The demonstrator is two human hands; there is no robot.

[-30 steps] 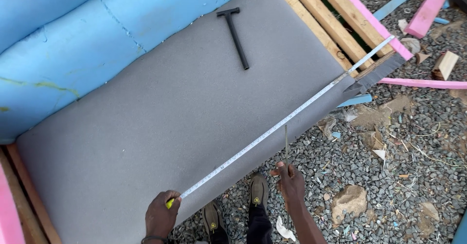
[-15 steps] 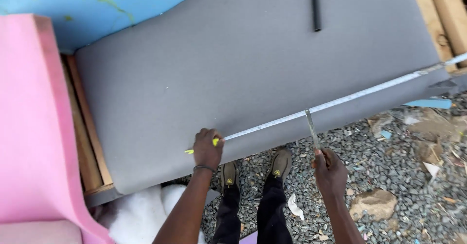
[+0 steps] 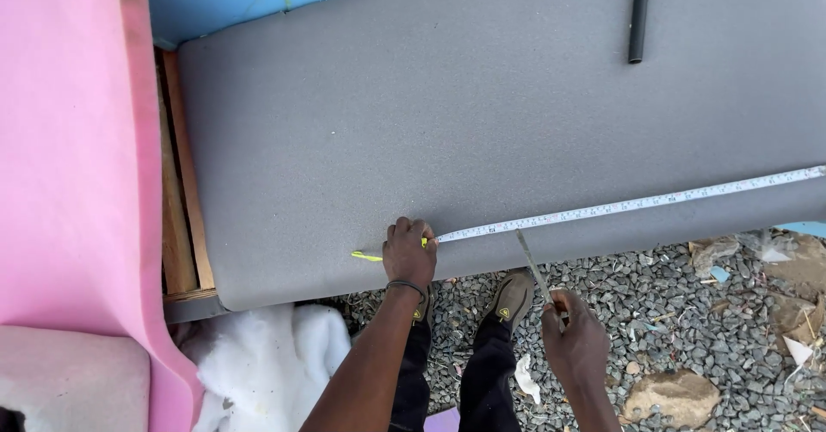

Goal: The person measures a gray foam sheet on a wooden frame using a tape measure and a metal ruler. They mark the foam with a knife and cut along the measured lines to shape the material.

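My left hand point(image 3: 409, 253) grips a yellow tape measure case and presses it on the front edge of a large grey foam slab point(image 3: 482, 114). The white tape point(image 3: 637, 202) runs from that hand to the right along the slab's front edge and out of view. My right hand point(image 3: 575, 337) is below the slab, over the gravel, closed on a thin metal blade point(image 3: 532, 264) whose tip points up at the tape.
A black bar-shaped tool handle point(image 3: 637, 15) lies on the slab at the top right. Pink foam point(image 3: 69, 157) stands at the left beside wooden frame rails point(image 3: 179, 200). White stuffing point(image 3: 258, 354) lies below. Gravel point(image 3: 714, 346) with stones covers the ground at right.
The view swung left, bringing the pink foam and the slab's left end into sight. My left hand moved up onto the slab's edge; my right hand and blade stayed close under the tape.
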